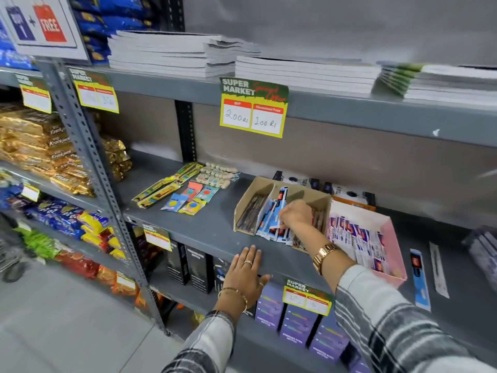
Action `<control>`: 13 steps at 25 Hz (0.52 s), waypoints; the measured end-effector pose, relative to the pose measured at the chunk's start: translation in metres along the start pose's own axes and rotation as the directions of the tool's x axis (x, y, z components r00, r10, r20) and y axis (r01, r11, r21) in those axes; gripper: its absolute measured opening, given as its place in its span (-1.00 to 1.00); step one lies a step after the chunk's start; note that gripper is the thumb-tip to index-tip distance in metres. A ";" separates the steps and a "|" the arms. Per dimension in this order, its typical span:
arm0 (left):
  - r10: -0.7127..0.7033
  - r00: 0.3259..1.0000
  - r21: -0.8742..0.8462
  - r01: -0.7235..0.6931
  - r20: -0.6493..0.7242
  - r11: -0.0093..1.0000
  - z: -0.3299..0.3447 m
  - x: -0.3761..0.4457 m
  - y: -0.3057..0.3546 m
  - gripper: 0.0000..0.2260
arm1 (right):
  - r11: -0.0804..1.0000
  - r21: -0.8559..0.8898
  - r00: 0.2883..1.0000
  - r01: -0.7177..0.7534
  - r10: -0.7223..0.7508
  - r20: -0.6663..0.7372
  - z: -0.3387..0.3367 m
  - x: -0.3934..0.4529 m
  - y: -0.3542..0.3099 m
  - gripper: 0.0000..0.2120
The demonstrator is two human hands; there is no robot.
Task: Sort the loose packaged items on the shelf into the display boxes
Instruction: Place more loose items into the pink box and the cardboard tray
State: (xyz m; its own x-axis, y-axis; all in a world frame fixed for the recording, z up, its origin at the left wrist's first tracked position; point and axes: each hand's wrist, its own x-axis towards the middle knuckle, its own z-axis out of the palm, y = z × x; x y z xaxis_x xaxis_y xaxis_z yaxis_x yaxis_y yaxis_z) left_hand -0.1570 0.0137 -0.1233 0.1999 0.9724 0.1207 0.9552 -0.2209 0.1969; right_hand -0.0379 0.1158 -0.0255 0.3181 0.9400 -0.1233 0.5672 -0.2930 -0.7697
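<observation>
Your right hand (294, 215) pinches a blue-and-white packet (274, 219) in the cardboard display box (282, 208) (middle slot); left hand (246, 274) flat, fingers spread, on the shelf edge (188, 227); two loose packets (419, 278) lie beside the pink box (387, 254)

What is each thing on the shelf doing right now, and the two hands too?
Cardboard box: open, partly filled with packets.
Pink box: open, full of packets.
Blue packet: loose, flat on shelf.
White packet: loose, flat beside it.
Right hand: in the cardboard box, fingers on packets.
Left hand: flat on shelf edge, empty.
</observation>
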 end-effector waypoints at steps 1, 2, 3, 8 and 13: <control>0.009 0.999 -0.017 -0.008 0.045 1.000 0.002 0.001 -0.002 -0.05 | 0.999 -0.046 1.000 0.023 -0.023 0.004 0.008 0.003 -0.002 -0.83; 0.012 0.997 -0.009 -0.012 0.083 1.000 0.004 0.000 -0.005 0.03 | 0.995 -0.088 0.999 0.038 -0.038 0.002 0.015 0.007 -0.003 -0.82; 0.012 0.997 -0.007 -0.012 0.073 1.000 0.005 0.001 -0.008 0.04 | 0.992 -0.120 0.999 0.049 -0.049 0.004 0.021 0.009 -0.004 -0.84; -0.050 0.991 -0.025 0.054 0.124 0.998 0.005 0.002 -0.013 -0.08 | 0.958 -0.282 0.998 0.060 -0.053 0.032 0.038 0.013 -0.001 -0.70; 0.018 0.980 -0.060 -0.007 0.197 0.998 0.007 0.002 -0.013 -0.19 | 0.954 -0.299 1.000 0.006 0.001 0.021 0.048 0.021 0.009 -0.71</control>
State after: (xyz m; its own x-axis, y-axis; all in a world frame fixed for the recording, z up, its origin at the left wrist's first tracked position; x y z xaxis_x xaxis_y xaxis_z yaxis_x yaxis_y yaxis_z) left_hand -0.1671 0.0193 -0.1323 0.2567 0.9639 -0.0701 0.9391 -0.2316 0.2538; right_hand -0.0625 0.1415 -0.0656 0.3022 0.9433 -0.1373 0.7703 -0.3265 -0.5478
